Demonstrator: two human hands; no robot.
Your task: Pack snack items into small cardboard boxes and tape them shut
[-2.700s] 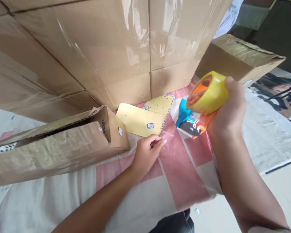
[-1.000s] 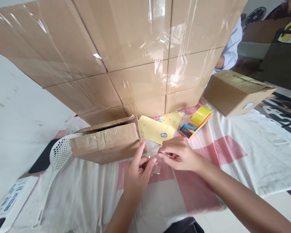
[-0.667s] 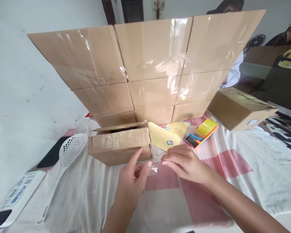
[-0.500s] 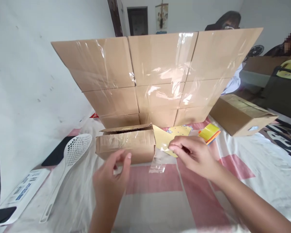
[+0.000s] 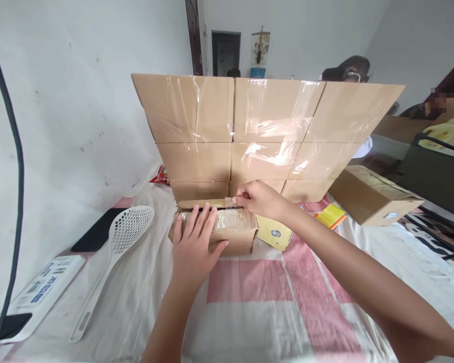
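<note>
A small brown cardboard box point(image 5: 234, 241) lies on the cloth in front of me, with clear tape across its top. My left hand point(image 5: 194, 242) rests on the box's left half, fingers spread and lying flat. At the far top edge stands a raised flap point(image 5: 196, 203). My right hand point(image 5: 255, 197) is closed in a pinch at the flap's right end, where a short strip of clear tape point(image 5: 230, 201) shows at the fingertips. Beside the box, partly under my right forearm, is a yellow printed sheet point(image 5: 274, 234).
A large taped cardboard panel point(image 5: 265, 116) stands upright behind the box. To the left lie a white slotted skimmer point(image 5: 130, 229), a black flat object point(image 5: 98, 229) and a white package point(image 5: 47, 282). Another cardboard box point(image 5: 378, 194) and a yellow-orange pad point(image 5: 331, 216) are right. People sit beyond.
My left hand has come down flat onto the box. My right hand has moved left to the flap, bringing the tape strip from beside the box. The view has shifted.
</note>
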